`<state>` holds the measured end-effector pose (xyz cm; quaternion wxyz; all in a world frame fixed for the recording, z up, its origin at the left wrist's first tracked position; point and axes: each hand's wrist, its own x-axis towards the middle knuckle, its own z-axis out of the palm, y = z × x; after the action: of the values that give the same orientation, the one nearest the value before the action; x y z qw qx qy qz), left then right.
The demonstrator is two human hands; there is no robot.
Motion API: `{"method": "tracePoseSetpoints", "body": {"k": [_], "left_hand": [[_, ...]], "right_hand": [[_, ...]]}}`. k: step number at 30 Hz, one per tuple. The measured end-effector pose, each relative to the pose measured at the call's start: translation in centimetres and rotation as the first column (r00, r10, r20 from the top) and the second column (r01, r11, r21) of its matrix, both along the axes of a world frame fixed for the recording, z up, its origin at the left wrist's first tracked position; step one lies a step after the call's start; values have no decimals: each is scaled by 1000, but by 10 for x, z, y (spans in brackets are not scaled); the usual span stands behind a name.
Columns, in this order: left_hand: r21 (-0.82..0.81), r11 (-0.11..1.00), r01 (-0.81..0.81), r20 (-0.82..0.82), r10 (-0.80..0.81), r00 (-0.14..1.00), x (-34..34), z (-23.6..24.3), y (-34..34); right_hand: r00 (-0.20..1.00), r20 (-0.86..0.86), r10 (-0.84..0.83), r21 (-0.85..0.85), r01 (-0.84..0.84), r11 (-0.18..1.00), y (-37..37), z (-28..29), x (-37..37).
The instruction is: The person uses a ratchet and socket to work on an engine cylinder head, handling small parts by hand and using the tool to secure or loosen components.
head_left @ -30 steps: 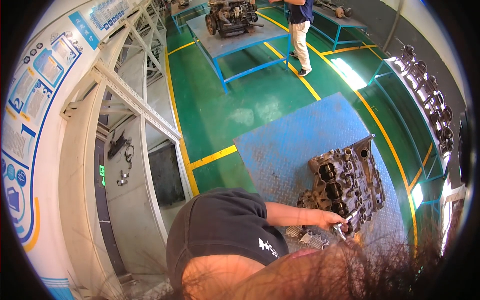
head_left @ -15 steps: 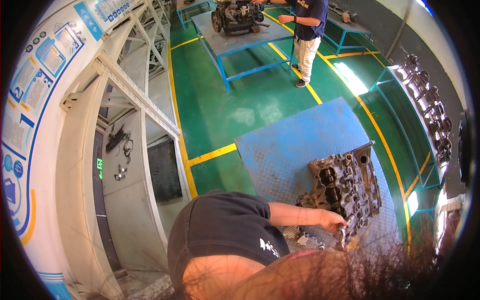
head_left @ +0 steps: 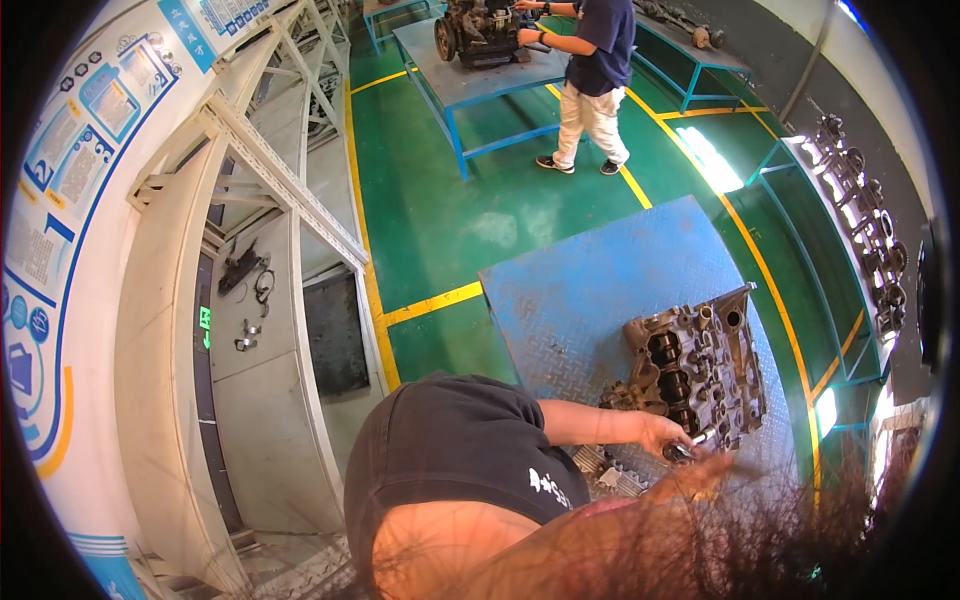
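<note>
My left hand (head_left: 662, 434) reaches over the near end of an engine cylinder head (head_left: 700, 365), fingers closed on a small silver and black tool (head_left: 679, 452). Its exact kind does not show. Close beside it is my right hand (head_left: 700, 474), blurred and partly behind strands of hair, so its fingers cannot be read. The metal head, with dark round openings along its left side, lies on a blue metal tabletop (head_left: 590, 270). Partly covered by my left arm, a ribbed silver metal part (head_left: 622, 482) sits near my sleeve.
Ahead, a person (head_left: 597, 80) stands at a blue-legged table (head_left: 480, 85) with an engine (head_left: 485, 35) on it. Crankshaft-like parts (head_left: 870, 215) line a rack at right. At left stand a pale metal frame (head_left: 290, 185) and panels.
My right hand has come up toward the left hand and the tool, whose dark rounded part now shows. The other person has stepped left and turned toward the engine. The view shifts slightly.
</note>
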<state>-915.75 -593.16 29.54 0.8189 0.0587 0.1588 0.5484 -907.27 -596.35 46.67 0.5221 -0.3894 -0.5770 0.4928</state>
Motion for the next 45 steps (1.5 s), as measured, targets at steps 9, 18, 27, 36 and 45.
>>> {"method": "tracePoseSetpoints", "body": {"k": [9, 18, 27, 36, 45], "left_hand": [[506, 832, -227, -270, 403, 875, 7, -26, -12], [-77, 997, -13, 30, 15, 999, 3, -7, 9], [136, 989, -59, -142, 79, 987, 7, 48, -11], [118, 967, 227, 17, -230, 973, -12, -16, 2], [-93, 994, 53, -62, -59, 996, -2, 27, -4]], "right_hand": [[930, 304, 209, 199, -277, 940, 1, 7, -43], [993, -88, -74, -7, 73, 997, -3, -16, -4], [927, 353, -123, 407, -34, 913, 45, -41, -29], [968, 112, -224, 107, 213, 971, 10, -51, -19], [941, -179, -286, -232, 242, 942, 15, -39, 10]]}}
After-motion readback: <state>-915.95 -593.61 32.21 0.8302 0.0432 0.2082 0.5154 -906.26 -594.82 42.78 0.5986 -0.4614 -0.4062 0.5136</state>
